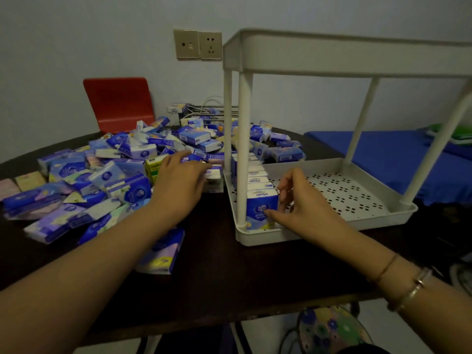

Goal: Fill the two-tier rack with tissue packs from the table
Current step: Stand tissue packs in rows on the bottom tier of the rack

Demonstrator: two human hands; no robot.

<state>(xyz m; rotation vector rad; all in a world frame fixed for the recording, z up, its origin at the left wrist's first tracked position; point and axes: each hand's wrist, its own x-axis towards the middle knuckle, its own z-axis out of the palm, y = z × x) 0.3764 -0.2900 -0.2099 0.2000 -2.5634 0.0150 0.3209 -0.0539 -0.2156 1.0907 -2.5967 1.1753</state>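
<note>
A white two-tier rack (357,218) stands on the dark table (217,277), at the right. A row of tissue packs stands along the left side of its lower tray. My right hand (298,200) pinches the nearest pack in that row (261,208) between thumb and fingers. A big heap of blue and white tissue packs (102,175) covers the table's left half. My left hand (178,182) reaches into the heap and grips a blue pack (190,158) just left of the rack. The top tier (332,57) shows no packs from this angle.
A red chair back (118,103) stands behind the table. Wall sockets (198,44) sit above the heap. A blue bed (383,154) lies to the right. One loose pack (163,254) lies near the table's front. A patterned stool (329,328) is below the edge.
</note>
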